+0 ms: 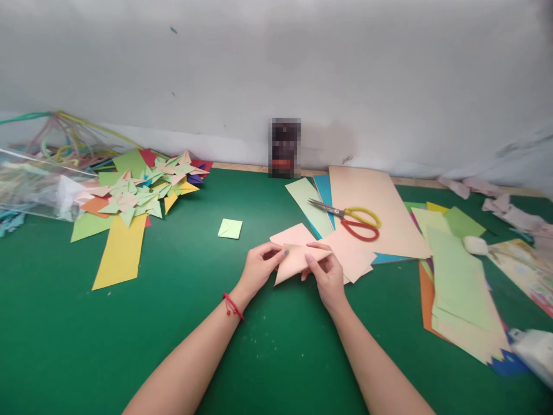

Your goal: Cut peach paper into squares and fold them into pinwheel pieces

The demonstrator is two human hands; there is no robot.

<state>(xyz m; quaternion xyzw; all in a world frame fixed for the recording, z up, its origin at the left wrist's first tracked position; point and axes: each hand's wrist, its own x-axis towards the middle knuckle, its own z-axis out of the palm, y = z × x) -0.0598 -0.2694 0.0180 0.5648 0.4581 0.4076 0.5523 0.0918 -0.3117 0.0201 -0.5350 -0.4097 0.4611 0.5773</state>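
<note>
Pinching a folded peach paper (pixel 296 263) in left hand (pixel 259 265) and right hand (pixel 330 279), holding it over the green tabletop (pixel 173 328), at four o'clock from a small folded green square (pixel 230 229), working near scissors (pixel 340 213)

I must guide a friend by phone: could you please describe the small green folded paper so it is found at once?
On the green table, find the left hand. Beyond it and to its left lies a small pale green paper square with fold lines on top. Unlike the paper stars farther left, it lies flat and alone.
</note>
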